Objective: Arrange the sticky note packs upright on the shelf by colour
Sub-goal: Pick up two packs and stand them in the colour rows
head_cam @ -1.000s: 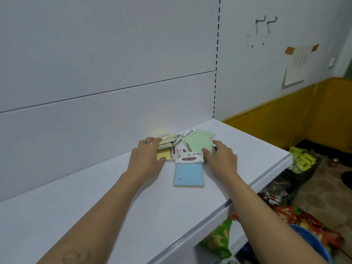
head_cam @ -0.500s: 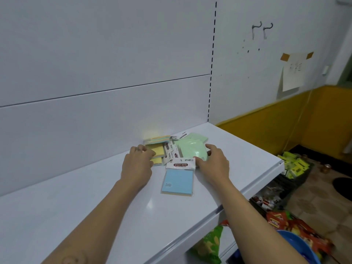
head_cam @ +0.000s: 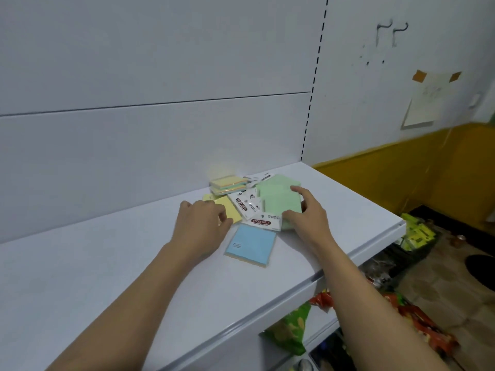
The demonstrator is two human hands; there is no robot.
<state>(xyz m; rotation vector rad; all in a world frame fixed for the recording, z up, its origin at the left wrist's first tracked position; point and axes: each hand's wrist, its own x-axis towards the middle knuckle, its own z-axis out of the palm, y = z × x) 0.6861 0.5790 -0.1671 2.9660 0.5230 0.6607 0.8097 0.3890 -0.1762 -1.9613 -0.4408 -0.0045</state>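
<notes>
White shelf [head_cam: 134, 277] with a white back panel [head_cam: 160, 145] carries every sticky note pack, heaped flat near the rear.

Head view:
- The blue pack [head_cam: 251, 245] lies flat, nearest the front edge.
- The yellow pack [head_cam: 231, 211] lies just left of the heap.
- The green packs [head_cam: 277, 199] overlap at the right.
- A multicolour stack [head_cam: 227, 184] sits against the back panel.
- The left hand [head_cam: 201, 223] has curled fingers on the yellow pack. Whether its grip has closed on it cannot be told.
- The right hand [head_cam: 308, 215] has its grip clamped across the green packs, thumb at the near edge.

No pack stands upright and the colours are mixed, so nearly all the task remains.
</notes>
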